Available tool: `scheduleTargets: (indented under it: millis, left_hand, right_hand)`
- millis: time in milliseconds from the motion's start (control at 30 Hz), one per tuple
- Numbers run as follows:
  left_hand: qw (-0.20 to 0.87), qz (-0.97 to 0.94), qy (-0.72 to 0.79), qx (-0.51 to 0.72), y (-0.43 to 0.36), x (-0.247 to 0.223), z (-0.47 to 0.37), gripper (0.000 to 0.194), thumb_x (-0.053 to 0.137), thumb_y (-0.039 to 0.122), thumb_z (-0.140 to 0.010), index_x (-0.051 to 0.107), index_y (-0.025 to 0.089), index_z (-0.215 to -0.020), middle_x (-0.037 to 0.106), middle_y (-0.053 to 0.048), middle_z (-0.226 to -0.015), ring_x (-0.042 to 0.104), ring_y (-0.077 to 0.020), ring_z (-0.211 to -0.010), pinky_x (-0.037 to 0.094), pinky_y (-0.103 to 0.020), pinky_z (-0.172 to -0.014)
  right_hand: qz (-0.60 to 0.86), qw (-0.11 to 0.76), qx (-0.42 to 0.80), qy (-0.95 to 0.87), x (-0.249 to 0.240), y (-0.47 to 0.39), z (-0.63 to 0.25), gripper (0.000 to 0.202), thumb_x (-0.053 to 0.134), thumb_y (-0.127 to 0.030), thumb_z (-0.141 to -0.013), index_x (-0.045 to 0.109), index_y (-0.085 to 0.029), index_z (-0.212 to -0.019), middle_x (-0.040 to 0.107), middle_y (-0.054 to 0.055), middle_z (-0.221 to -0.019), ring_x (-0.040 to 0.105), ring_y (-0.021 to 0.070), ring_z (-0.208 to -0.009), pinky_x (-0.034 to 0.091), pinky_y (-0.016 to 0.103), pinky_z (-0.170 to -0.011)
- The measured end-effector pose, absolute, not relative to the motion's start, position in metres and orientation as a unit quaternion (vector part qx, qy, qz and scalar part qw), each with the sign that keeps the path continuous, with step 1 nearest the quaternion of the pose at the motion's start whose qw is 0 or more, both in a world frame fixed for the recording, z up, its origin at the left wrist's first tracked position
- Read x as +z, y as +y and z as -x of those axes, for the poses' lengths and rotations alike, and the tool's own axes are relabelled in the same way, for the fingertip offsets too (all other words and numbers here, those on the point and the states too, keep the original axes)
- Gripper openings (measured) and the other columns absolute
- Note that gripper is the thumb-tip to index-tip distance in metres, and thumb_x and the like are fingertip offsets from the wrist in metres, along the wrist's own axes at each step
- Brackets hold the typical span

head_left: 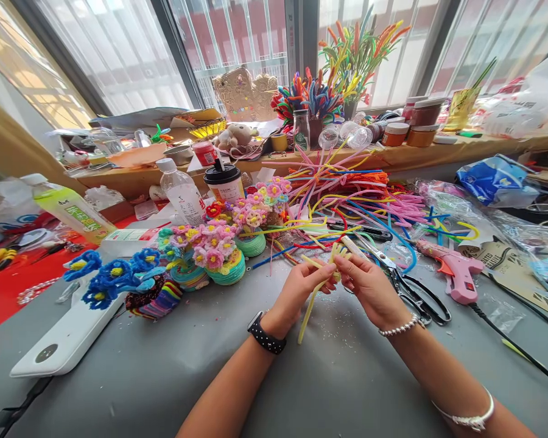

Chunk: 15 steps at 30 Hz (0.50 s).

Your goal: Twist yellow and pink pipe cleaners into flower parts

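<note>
Just right of the frame's centre, the left hand and right hand hold yellow pipe cleaner, fingers pinched close together.

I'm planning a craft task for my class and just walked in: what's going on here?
A person is working a bunch of pale yellow fuzzy stems between the fingertips of the left hand and right hand, with one long end hanging down. Black-handled scissors and a pink glue gun lie to the right, neither in hand. Blue fuzzy flowers and pink ones stand to the left, and loose colored stems are heaped behind.
</note>
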<state>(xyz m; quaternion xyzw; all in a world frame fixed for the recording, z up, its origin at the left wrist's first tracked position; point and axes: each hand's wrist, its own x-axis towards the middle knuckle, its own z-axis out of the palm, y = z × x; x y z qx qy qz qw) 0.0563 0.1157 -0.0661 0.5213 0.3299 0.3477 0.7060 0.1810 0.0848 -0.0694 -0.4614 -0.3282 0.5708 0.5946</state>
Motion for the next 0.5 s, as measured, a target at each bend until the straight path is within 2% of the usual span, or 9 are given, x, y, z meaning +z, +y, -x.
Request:
scheduleTargets:
  millis: [133, 300, 400, 500]
  left_hand:
    - [0.712, -0.501, 0.35, 0.347, 0.1154, -0.0652, -0.0574, 0.023, 0.063, 0.034, -0.063, 0.06, 0.013, -0.073, 0.059, -0.003, -0.069, 0.056, -0.0126, -0.067, 0.044, -0.024, -0.064]
    - [0.714, -0.461, 0.378, 0.366, 0.1167, -0.0656, -0.056, 0.026, 0.065, 0.035, -0.062, 0.061, 0.01, -0.068, 0.061, -0.005, -0.066, 0.057, -0.0121, -0.062, 0.044, -0.023, -0.061]
    - [0.724, -0.446, 0.384, 0.361, 0.1176, -0.0659, -0.0551, 0.026, 0.066, 0.034, -0.061, 0.061, 0.01, -0.068, 0.061, -0.004, -0.064, 0.057, -0.0116, -0.059, 0.044, -0.022, -0.059]
    - [0.734, -0.429, 0.391, 0.354, 0.1178, -0.0649, -0.0548, 0.024, 0.066, 0.033, -0.06, 0.06, 0.01, -0.065, 0.061, -0.004, -0.062, 0.056, -0.0095, -0.055, 0.043, -0.02, -0.057]
  right_hand:
    - [0.476, 0.589, 0.567, -0.325, -0.0713, 0.0855, -0.1811, 0.025, 0.067, -0.038, -0.06, 0.056, -0.016, -0.055, 0.045, -0.005, -0.054, 0.034, 0.0059, -0.05, 0.026, 0.022, -0.047]
    - [0.521, 0.591, 0.482, -0.384, -0.0729, 0.0857, -0.183, 0.026, 0.063, -0.043, -0.062, 0.06, -0.017, -0.06, 0.047, -0.004, -0.053, 0.036, 0.0074, -0.049, 0.028, 0.023, -0.048]
    - [0.538, 0.6, 0.394, -0.442, -0.0726, 0.0846, -0.1836, 0.024, 0.063, -0.04, -0.063, 0.058, -0.017, -0.06, 0.05, -0.003, -0.057, 0.04, 0.0082, -0.051, 0.031, 0.023, -0.05]
    - [0.517, 0.605, 0.377, -0.473, -0.0718, 0.0841, -0.183, 0.02, 0.063, -0.036, -0.065, 0.058, -0.017, -0.062, 0.053, -0.002, -0.064, 0.045, 0.0091, -0.056, 0.035, 0.022, -0.052]
